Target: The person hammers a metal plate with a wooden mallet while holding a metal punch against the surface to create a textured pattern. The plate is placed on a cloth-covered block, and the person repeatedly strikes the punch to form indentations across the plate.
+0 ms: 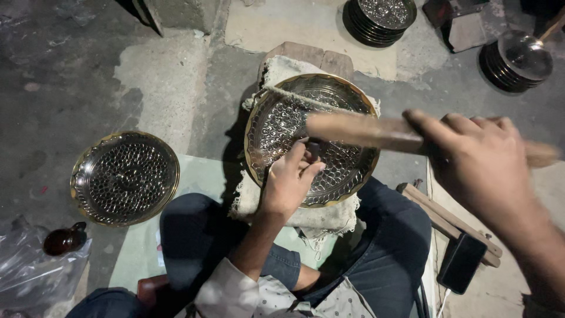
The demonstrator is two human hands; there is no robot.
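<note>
A round brass plate (344, 100) with a hammered dimple pattern lies tilted on a cloth-covered block in front of my knees. My left hand (288, 179) rests on its lower left part and pinches a small dark punch (313, 148) against the metal. My right hand (479, 159) is raised at the right, closed round the handle of a wooden mallet (359, 131) whose blurred shaft reaches left over the plate.
A second dimpled plate (125, 178) lies on the floor at left, a dark jar (63, 240) and plastic bag below it. Stacks of plates stand at top centre (379, 20) and top right (512, 59). A phone (462, 262) and wooden sticks (441, 215) lie at right.
</note>
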